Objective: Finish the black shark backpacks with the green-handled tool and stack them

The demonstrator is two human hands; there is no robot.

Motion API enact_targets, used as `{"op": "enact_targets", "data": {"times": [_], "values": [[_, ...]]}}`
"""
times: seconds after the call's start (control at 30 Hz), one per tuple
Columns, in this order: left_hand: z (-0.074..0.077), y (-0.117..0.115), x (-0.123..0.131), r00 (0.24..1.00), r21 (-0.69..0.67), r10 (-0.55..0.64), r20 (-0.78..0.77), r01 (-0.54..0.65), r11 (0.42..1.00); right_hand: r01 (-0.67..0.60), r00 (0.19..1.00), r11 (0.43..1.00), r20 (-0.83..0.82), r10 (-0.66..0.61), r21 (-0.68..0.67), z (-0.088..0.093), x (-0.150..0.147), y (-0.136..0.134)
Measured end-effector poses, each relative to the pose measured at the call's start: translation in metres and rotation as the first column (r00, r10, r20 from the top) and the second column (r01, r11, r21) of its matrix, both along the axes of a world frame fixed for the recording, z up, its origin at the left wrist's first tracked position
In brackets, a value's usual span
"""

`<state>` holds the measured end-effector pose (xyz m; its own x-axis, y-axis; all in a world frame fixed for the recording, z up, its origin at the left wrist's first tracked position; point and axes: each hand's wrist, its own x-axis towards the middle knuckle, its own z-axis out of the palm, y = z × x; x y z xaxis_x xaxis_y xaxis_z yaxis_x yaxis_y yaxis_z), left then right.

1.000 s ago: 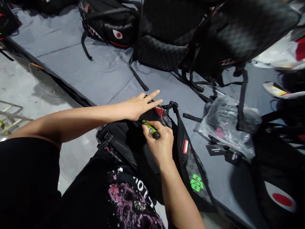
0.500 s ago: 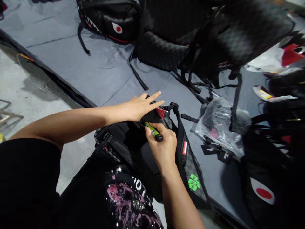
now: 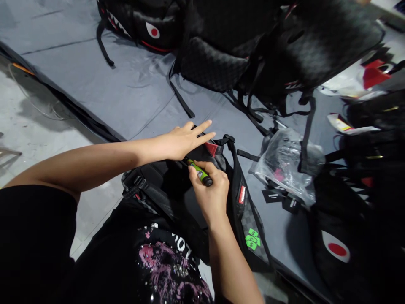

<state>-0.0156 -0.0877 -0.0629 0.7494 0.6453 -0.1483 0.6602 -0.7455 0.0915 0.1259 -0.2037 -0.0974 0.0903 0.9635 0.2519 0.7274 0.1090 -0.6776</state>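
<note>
A black backpack with straps and a dark checked side lies at the table edge in front of me. Fingers stretched and spread, my left hand rests flat on its upper part, beside a small red patch. My right hand is closed round a green marker with a black end. The marker's front end points at the backpack just below my left palm; its tip is hidden. On the right strap is a red label, and green stickers show on the checked side.
Along the far side of the grey-covered table stand several black bags, one a shark-face bag. To the right lie a clear plastic bag, black tags and another bag with a red-and-white eye. Loose straps trail between them.
The whole view has shifted slightly. Both hands keep nearly the same place on the backpack, the left still spread and the right still gripping the marker.
</note>
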Motion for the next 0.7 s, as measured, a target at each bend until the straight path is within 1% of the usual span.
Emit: {"op": "enact_targets", "data": {"times": [0.1, 0.17, 0.27, 0.33, 0.43, 0.57, 0.7], "values": [[0.0002, 0.0007, 0.0009, 1.0, -0.013, 0.0, -0.02, 0.0, 1.0, 0.025, 0.998, 0.999, -0.056, -0.026, -0.029, -0.0039, -0.0002, -0.0004], [-0.0015, 0.0019, 0.0016, 1.0, -0.02, -0.002, -0.022, 0.002, 1.0, 0.049, 0.995, 0.999, -0.09, -0.051, -0.022, -0.007, -0.0022, 0.0004], [-0.0053, 0.0042, 0.0019, 1.0, -0.021, -0.002, -0.004, 0.002, 1.0, 0.02, 0.988, 1.0, -0.155, -0.018, 0.007, -0.0096, -0.0064, 0.0022], [-0.0068, 0.005, 0.0015, 1.0, -0.028, -0.004, 0.002, 0.004, 1.0, 0.018, 0.992, 0.999, -0.126, -0.014, 0.031, -0.0094, -0.0078, 0.0027], [-0.0065, 0.0045, 0.0007, 1.0, -0.034, -0.01, 0.015, 0.011, 0.999, 0.061, 0.997, 0.996, -0.048, -0.058, 0.071, -0.0081, -0.0066, 0.0018], [-0.005, 0.0031, 0.0002, 1.0, -0.032, 0.0, 0.031, 0.001, 1.0, 0.02, 0.995, 0.998, -0.096, -0.015, 0.054, -0.0076, -0.0034, 0.0001], [-0.0055, 0.0028, 0.0006, 0.999, -0.032, 0.0, 0.035, 0.001, 0.999, 0.067, 0.998, 0.996, -0.019, -0.066, 0.058, -0.0074, -0.0015, -0.0012]]}}
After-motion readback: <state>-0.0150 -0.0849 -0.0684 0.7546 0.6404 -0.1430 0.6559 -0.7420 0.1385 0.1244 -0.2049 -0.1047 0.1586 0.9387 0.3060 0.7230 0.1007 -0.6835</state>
